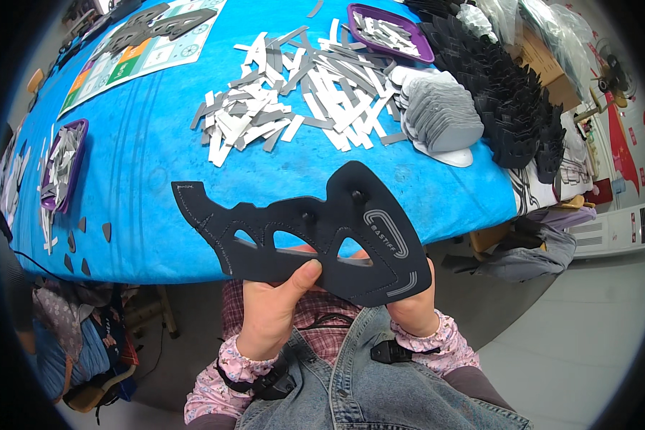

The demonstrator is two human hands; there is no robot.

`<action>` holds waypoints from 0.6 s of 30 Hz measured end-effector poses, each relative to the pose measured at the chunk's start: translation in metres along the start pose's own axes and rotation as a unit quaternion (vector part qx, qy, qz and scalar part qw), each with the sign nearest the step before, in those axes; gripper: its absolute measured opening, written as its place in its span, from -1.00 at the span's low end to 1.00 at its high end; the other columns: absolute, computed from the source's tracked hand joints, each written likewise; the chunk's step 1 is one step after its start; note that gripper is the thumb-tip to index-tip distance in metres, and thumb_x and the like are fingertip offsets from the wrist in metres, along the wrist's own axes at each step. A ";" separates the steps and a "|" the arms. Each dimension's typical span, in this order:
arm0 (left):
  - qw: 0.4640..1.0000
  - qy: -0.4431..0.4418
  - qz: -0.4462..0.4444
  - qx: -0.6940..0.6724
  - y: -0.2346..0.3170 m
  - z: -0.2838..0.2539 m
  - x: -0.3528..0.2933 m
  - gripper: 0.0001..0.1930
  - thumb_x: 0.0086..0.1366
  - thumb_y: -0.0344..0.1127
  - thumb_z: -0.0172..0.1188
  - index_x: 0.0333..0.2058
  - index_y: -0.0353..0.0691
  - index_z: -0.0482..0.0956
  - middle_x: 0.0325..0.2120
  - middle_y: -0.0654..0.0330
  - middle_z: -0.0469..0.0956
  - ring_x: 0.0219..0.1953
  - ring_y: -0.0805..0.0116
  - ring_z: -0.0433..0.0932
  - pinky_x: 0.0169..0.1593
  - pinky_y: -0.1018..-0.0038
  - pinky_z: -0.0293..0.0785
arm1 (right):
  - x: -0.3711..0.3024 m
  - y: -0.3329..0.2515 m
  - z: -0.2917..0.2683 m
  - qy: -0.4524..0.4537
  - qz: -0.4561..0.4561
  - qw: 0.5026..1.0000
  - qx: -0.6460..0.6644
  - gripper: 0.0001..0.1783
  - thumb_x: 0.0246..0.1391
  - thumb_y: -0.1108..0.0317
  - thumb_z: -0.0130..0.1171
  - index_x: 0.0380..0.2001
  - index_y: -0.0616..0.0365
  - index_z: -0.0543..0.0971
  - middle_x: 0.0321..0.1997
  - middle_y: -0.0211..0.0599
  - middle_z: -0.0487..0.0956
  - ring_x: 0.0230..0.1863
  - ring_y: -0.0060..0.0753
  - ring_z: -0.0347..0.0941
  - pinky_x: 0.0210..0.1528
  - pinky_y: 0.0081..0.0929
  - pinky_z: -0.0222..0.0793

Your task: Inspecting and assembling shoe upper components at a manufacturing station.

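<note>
In front of me I hold a black stitched panel (365,215) with rounded triangular cut-outs, two small dark round spots and pale grey printed lines. Its kind I cannot make out for certain; it looks like soft fabric. My left hand (274,304) pinches its lower edge, thumb on top and fingers underneath. At the lower right corner, my right hand (414,304) grips the panel from below, its fingers mostly hidden behind it. Skin shows through the cut-outs. Beyond the panel, a loose heap of grey and white strips (265,107) lies on the blue-covered table (143,186).
A stack of grey rounded pieces (443,115) stands beside a purple basket (426,54) of strips. Black pieces (509,107) are piled along the right edge. Another purple basket (84,147) sits left, near small dark scraps (107,231). Dark cut pieces lie on a printed sheet (132,75).
</note>
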State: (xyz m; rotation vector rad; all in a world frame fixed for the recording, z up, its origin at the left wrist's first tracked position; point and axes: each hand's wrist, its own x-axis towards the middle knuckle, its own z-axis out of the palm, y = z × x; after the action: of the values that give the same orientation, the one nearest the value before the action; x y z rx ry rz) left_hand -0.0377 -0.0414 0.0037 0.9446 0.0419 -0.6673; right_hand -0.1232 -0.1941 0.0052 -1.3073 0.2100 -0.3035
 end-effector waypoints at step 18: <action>1.000 0.008 -0.001 0.007 0.001 0.000 0.001 -0.78 0.13 -0.44 0.19 -0.24 -0.37 0.47 -0.37 0.12 0.53 -0.34 0.38 0.54 -0.27 0.47 0.52 | 0.002 -0.015 0.004 -0.019 -0.062 0.992 -0.112 -0.66 -0.09 0.56 0.14 -0.16 0.39 0.45 -0.21 -0.17 0.55 -0.21 -0.49 0.47 -0.16 -0.57 0.37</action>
State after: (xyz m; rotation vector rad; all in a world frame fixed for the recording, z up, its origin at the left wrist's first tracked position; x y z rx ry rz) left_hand -0.0365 -0.0410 0.0042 0.9642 0.0535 -0.6630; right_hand -0.1216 -0.1946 0.0203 -1.5498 0.1328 -0.3680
